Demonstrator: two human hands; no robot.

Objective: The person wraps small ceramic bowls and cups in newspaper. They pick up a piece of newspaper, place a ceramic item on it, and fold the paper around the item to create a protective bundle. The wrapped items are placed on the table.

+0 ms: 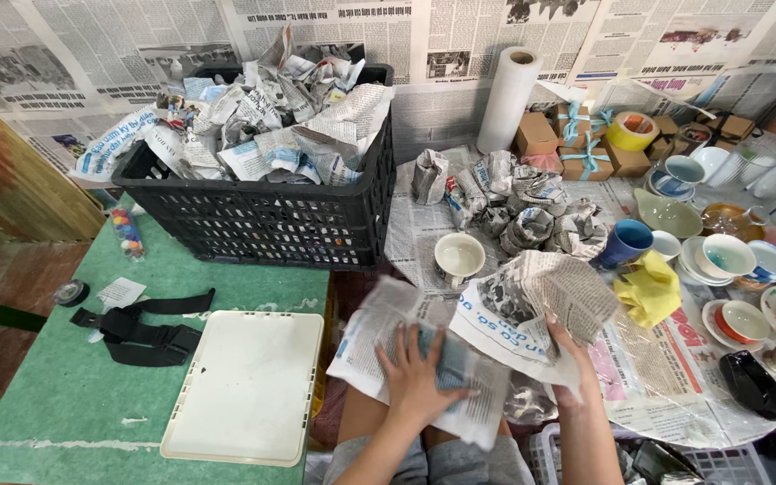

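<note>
The left hand lies flat, fingers spread, pressing on a blue-grey item half wrapped in a newspaper sheet over the person's lap at the near edge. That sheet's long axis runs from far left to near right. The right hand grips a second, crumpled newspaper, lifted and bunched toward the far right. Just beyond stands a white cup on the paper-covered worktop, with wrapped bundles behind it. A black crate of paper-wrapped pieces blocks the far left; a white tray lies near left on the green table. To the right, a yellow cloth, a blue mug and many bowls crowd the worktop, leaving little open room.
</note>
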